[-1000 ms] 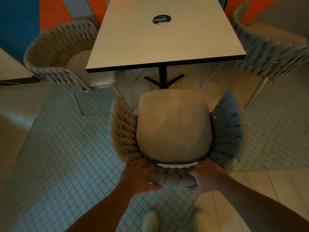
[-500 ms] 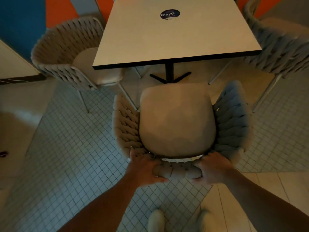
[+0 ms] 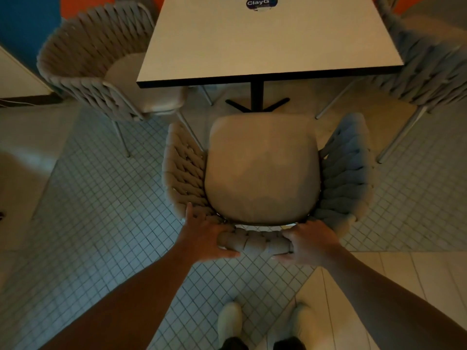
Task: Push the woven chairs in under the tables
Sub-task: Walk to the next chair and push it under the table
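A woven grey chair point(image 3: 262, 170) with a beige seat cushion stands right in front of me, facing the square table point(image 3: 265, 39). The front of its seat is close to the table's black pedestal foot, a little short of the table's near edge. My left hand point(image 3: 204, 238) grips the left part of the chair's woven back rim. My right hand point(image 3: 310, 243) grips the right part of the same rim. Between the hands a short stretch of the rim shows.
A second woven chair point(image 3: 101, 61) stands at the table's left side, its seat partly under the top. A third woven chair point(image 3: 427, 61) stands at the right side. My two shoes point(image 3: 262, 324) are on the tiled floor behind the chair. Another tabletop's corner point(image 3: 17, 79) shows at far left.
The chair has slid forward toward the table with both hands on its back rim. The table and side chairs sit closer and higher in view.
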### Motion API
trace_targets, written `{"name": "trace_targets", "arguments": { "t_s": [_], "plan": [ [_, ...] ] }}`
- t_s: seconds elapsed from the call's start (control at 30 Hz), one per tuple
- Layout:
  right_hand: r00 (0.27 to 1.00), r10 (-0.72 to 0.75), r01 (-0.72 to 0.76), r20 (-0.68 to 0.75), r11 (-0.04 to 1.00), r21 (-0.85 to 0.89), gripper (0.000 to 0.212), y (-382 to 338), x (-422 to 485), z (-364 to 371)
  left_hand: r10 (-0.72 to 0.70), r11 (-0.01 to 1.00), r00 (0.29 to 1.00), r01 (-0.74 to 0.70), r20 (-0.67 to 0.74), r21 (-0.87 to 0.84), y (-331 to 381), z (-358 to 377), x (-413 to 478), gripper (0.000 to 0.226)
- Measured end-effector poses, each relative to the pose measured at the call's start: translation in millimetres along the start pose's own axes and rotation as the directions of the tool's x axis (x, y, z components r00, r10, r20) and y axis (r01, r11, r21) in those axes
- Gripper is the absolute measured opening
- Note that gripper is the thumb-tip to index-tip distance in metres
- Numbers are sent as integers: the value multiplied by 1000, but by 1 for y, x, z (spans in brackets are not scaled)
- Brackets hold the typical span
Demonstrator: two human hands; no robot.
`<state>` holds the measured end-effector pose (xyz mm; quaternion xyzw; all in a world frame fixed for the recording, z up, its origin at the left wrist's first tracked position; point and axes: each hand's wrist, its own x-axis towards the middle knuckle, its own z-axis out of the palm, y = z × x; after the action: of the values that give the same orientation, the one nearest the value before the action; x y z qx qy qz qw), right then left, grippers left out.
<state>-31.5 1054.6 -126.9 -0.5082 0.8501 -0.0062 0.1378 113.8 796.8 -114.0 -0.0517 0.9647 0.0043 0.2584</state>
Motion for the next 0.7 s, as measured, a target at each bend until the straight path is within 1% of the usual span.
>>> {"name": "trace_targets", "arguments": {
  "t_s": [0.07,0.13,0.27,0.4,0.53,0.63,0.7],
  "plan": [
    [998,54,-54,-28,998,-23,80,1,-5,3,8,1000,1000,-8,-26,-8,4,0,-1,94],
    [992,118,-120,-53,992,-29,82,0,-9,2,29,999,999,-30,-46,-22,11,0,0,97],
    [987,153,-155,-42,985,-76,82,-5,-6,1,12,999,994,-16,-112,-35,15,4,6,101],
    [989,137,-140,-49,989,-53,79,-7,-1,3,11,998,992,-18,-125,-53,6,9,11,114],
    [996,74,-78,-45,994,-80,81,-7,3,1,4,999,989,-9,-147,-38,0,10,14,99],
    [995,49,-56,-82,994,-89,76,0,3,-1,4,1000,986,-4,-165,-3,5,10,17,100],
    [997,36,-42,-72,995,-86,75,2,2,-2,12,1000,983,-10,-182,12,6,10,19,100]
  ]
}}
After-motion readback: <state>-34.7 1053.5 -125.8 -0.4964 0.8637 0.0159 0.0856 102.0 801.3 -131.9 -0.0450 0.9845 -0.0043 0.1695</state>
